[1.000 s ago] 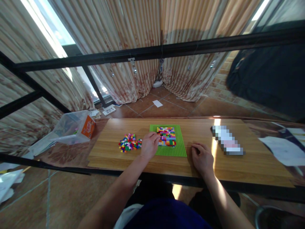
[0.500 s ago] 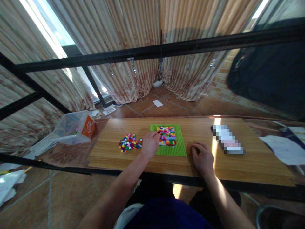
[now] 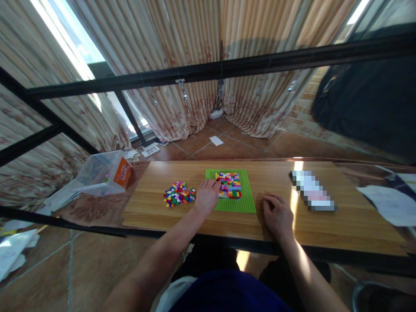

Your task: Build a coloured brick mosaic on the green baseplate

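On the wooden table lies a green studded baseplate (image 3: 248, 190) with a block of multicoloured toy bricks (image 3: 230, 186) built on it. My left hand (image 3: 207, 197) reaches over the baseplate's left side, palm down. Its fingers are closed together, with the tips at the left edge of the built bricks; what they hold, if anything, is hidden. A loose pile of small bricks (image 3: 178, 194) in many colours lies just left of this hand. My right hand (image 3: 277, 214) rests on the table right of the baseplate, loosely curled, with nothing seen in it.
A phone-shaped, pixelated object (image 3: 312, 190) lies on the table (image 3: 149, 216) at the right. Beyond the table's left end stands a clear plastic box (image 3: 104, 173) with an orange label. White paper (image 3: 386, 203) lies past the right end. A black metal rail (image 3: 201, 71) crosses behind.
My left fingertips have shifted slightly against the bricks' left edge and look a little flatter. My right hand stays in place. The whole view has moved slightly.
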The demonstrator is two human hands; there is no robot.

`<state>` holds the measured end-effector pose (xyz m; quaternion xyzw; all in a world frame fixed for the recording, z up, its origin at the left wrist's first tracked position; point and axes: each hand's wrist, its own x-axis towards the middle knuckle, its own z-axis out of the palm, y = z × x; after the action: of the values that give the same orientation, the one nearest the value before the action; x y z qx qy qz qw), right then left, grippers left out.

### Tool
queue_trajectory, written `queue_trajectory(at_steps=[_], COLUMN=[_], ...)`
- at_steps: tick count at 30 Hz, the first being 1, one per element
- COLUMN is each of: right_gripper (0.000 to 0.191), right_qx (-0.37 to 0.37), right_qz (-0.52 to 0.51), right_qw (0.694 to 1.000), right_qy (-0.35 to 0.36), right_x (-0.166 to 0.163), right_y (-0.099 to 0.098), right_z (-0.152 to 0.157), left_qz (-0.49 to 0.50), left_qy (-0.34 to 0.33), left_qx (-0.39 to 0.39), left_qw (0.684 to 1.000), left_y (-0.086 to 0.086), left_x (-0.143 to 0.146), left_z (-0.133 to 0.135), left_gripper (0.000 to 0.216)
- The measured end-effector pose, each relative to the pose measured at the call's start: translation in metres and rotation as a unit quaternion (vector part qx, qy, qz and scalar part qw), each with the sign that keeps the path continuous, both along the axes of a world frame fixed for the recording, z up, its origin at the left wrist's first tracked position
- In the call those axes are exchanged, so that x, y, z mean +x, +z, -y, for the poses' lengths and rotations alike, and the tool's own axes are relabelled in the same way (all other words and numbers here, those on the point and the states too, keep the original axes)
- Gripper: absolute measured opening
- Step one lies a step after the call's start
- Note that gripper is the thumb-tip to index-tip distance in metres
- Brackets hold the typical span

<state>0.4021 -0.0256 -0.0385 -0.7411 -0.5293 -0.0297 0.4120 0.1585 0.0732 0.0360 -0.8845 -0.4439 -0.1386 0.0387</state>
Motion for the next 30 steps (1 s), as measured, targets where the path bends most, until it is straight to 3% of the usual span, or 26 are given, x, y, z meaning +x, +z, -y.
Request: queue_trajectory(at_steps=[15,30], right_gripper=[0.029,0.028], right_qx=[0.000,-0.001], right_qz=[0.005,-0.003], right_qw=[1.000,1.000], right_qy=[0.004,0.005], right_x=[0.000,-0.002], right_y=[0.000,0.004], right_z=[0.000,0.001], left_qz=[0.030,-0.060], left_qy=[-0.008,0.013], left_qx=[-0.002,-0.091], left_qw=[1.000,0.994], left_y=[-0.018,0.027], left_x=[-0.004,0.013], left_z=[0.000,0.001], left_gripper=[0.024,0.029])
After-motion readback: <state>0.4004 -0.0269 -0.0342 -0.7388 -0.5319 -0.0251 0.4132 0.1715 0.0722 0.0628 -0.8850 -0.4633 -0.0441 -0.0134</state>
